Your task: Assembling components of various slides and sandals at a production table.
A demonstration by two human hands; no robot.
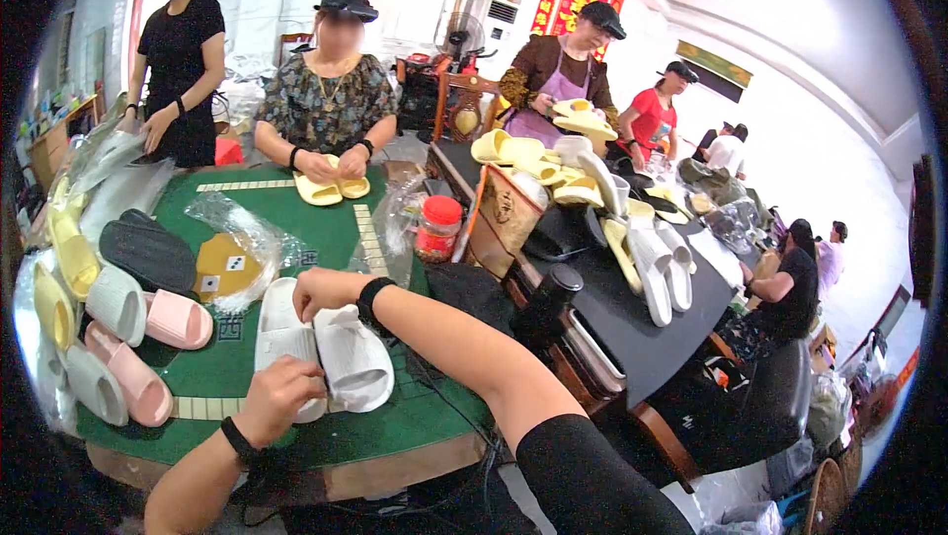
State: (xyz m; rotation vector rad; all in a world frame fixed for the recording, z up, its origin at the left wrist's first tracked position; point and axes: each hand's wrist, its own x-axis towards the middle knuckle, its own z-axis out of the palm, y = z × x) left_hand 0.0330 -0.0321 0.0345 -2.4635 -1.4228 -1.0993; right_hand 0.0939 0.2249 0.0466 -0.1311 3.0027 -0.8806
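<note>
A pair of light grey-white slide sandals lies on the green table in front of me, the left slide (279,323) beside the right slide (357,377). My left hand (281,399) is closed over the near part of the left slide, fingertips at its inner edge. Reaching across from the right, my right hand (334,294) is closed, fingers pointing down at the far end of the pair, where the two slides meet. What either hand pinches is hidden or too small to make out. Both wrists wear black bands.
Pink slides (178,320), yellow slides (71,249) and a dark slide (148,251) crowd the table's left. Clear plastic bags (262,239) and a red-lidded jar (438,227) lie beyond. Across the table a person (331,91) handles yellow slides. More slides cover the dark table (632,338) at right.
</note>
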